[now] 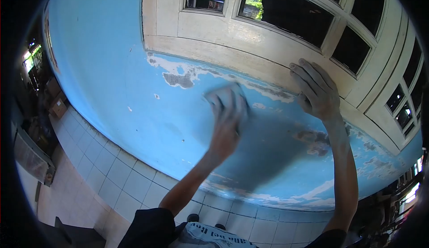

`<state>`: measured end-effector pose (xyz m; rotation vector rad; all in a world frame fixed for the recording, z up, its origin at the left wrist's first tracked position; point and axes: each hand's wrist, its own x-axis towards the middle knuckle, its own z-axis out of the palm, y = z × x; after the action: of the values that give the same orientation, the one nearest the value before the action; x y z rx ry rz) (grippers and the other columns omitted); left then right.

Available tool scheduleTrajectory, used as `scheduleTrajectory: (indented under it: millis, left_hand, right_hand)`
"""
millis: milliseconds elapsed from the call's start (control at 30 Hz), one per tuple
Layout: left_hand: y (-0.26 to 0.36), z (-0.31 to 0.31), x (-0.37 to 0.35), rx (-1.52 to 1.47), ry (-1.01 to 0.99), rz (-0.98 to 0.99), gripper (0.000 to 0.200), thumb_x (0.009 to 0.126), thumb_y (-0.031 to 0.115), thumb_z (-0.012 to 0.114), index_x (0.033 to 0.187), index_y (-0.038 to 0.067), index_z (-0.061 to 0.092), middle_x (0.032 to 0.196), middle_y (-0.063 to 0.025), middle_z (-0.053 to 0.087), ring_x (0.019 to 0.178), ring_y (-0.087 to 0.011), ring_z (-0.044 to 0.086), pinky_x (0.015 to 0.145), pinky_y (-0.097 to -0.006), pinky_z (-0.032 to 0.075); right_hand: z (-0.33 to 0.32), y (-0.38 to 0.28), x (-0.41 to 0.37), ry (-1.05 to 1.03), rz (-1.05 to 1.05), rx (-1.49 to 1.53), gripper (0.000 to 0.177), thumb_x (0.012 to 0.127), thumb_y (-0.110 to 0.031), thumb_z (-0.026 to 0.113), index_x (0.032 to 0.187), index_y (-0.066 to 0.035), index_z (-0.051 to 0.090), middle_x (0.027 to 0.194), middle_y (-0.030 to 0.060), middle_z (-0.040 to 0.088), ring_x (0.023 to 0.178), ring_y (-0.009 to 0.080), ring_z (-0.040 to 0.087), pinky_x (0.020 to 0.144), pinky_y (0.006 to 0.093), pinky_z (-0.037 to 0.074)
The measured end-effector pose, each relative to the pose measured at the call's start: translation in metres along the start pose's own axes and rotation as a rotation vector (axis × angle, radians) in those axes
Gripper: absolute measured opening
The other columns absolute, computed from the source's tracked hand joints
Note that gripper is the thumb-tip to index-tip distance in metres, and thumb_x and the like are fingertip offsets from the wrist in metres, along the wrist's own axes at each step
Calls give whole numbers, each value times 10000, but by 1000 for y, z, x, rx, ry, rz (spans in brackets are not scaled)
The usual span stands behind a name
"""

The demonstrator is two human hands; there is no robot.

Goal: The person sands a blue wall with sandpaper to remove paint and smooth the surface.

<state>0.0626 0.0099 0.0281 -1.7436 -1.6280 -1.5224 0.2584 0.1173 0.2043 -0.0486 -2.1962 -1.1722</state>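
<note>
A grey sheet (220, 95), blurred, lay flat against the blue wall (103, 69) just above the picture's centre, pinned under the fingers of the left hand (228, 120), which pressed it to the paint. At ten o'clock from the sheet, a patch of flaked paint (178, 79) showed bare grey beneath, just under the cream window frame (214, 38). At three o'clock from the sheet, the right hand (317, 91) rested with fingers laid flat on the frame's lower rail, grasping nothing. Dark glass panes (286, 11) filled the frame toward twelve o'clock. White tiles (111, 167) lined the wall's base toward seven o'clock.
</note>
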Motion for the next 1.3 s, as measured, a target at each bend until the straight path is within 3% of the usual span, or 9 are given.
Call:
scheduleTrajectory:
  millis: [400, 533, 667, 733, 767, 867, 933, 1200, 1300]
  left_hand:
    - [2, 1, 0, 38, -67, -9, 755, 763, -57, 587, 1461, 42, 315, 1538, -269, 151, 1363, -595, 60, 1093, -685, 76]
    - [-4, -25, 33, -115, 199, 2, 761, 734, -96, 582, 1446, 31, 343, 1517, -290, 190, 1363, -590, 77, 1093, -684, 90]
    - [-36, -16, -7, 265, -8, -72, 634, 754, -156, 392, 1385, -120, 343, 1492, -342, 216, 1403, -515, 112, 1155, -517, 91]
    - [-68, -38, 27, -406, 285, -265, 563, 810, -139, 367, 1372, -128, 350, 1493, -347, 212, 1421, -492, 93, 1153, -504, 62]
    - [-54, -53, 47, -354, 363, -170, 520, 866, -111, 339, 1386, -122, 330, 1498, -341, 211, 1437, -465, 65, 1140, -529, 29]
    - [-44, -15, 6, 92, 262, 17, 596, 789, -141, 368, 1384, -124, 339, 1489, -381, 143, 1405, -524, 34, 1128, -596, 19]
    - [-12, -4, -14, 34, 66, -56, 716, 714, -162, 378, 1420, -111, 274, 1492, -390, 91, 1398, -532, 24, 1099, -657, -16]
    - [0, 7, 6, -141, 237, -111, 665, 778, -156, 354, 1435, -79, 284, 1515, -349, 105, 1405, -521, 15, 1144, -548, 20]
    - [41, 29, -19, 16, -22, -80, 686, 766, -156, 404, 1435, -46, 298, 1524, -333, 78, 1384, -562, -25, 1124, -617, 54]
  right_hand:
    - [-3, 0, 1, -7, -22, -16, 441, 739, -115, 567, 1177, -75, 604, 1295, 4, 580, 1266, 182, 484, 1086, 356, 408]
    - [-1, -1, 1, 15, -29, -6, 433, 730, -131, 581, 1157, -72, 617, 1289, 13, 583, 1262, 183, 488, 1084, 355, 412]
    - [-2, -3, 1, 37, -17, -10, 417, 727, -141, 591, 1137, -73, 626, 1270, 14, 596, 1244, 182, 506, 1084, 353, 414]
    - [-3, -2, 2, 35, -25, -17, 416, 729, -137, 589, 1138, -74, 626, 1274, 12, 593, 1246, 179, 504, 1086, 351, 412]
    - [-2, -3, 1, 33, -23, -27, 415, 730, -134, 586, 1138, -75, 625, 1277, 9, 591, 1248, 177, 501, 1089, 349, 410]
    - [1, -4, 1, 30, -22, -47, 423, 732, -162, 612, 1147, -79, 618, 1301, 2, 573, 1254, 174, 494, 1092, 344, 406]
    - [-2, -9, 4, 2, -52, -45, 404, 758, -180, 620, 1152, -91, 619, 1296, -2, 573, 1248, 168, 495, 1094, 336, 402]
    - [4, -14, 6, -39, -200, -40, 328, 866, -228, 595, 1183, -147, 621, 1249, -9, 588, 1219, 141, 502, 1094, 303, 385]
    - [8, -11, 5, -27, -186, 17, 335, 861, -212, 587, 1183, -124, 619, 1254, 12, 589, 1234, 150, 493, 1099, 309, 374]
